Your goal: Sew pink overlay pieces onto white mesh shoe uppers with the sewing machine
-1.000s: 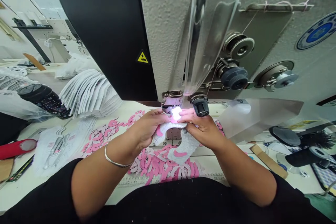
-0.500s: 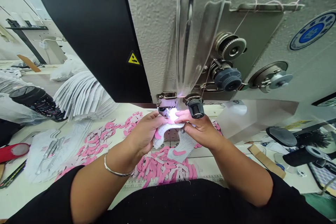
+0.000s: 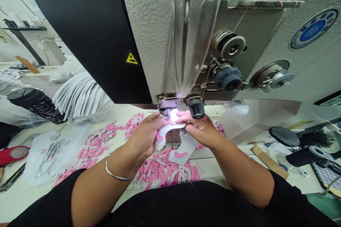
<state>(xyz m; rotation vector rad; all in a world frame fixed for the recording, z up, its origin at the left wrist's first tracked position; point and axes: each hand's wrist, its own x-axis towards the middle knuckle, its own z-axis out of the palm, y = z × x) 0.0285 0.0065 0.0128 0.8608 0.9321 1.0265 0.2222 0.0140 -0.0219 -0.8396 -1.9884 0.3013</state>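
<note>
A curved, whitish textured fabric piece (image 3: 185, 142) with pink patches lies under the needle area of a sewing machine (image 3: 149, 35). My left hand (image 3: 145, 131) grips its left side, thumb and fingers pinched near the presser foot. On the other side my right hand (image 3: 200, 129) pinches the fabric, its fingertips close to the lit needle. Glare from the machine's lamp hides the exact stitching spot. Below the fabric, part of the metal needle plate (image 3: 173, 136) shows through the curve.
Loose pink and white strips (image 3: 165, 170) lie in front of the machine, with more pink pieces (image 3: 97, 142) to the left. A fanned stack of white pieces (image 3: 82, 97) and a dark bottle (image 3: 36, 103) stand at left. A brown strip (image 3: 269, 161) lies at right.
The camera view has shifted slightly, so the machine appears a little further left. Both hands keep nearly the same hold on the fabric, with little visible movement.
</note>
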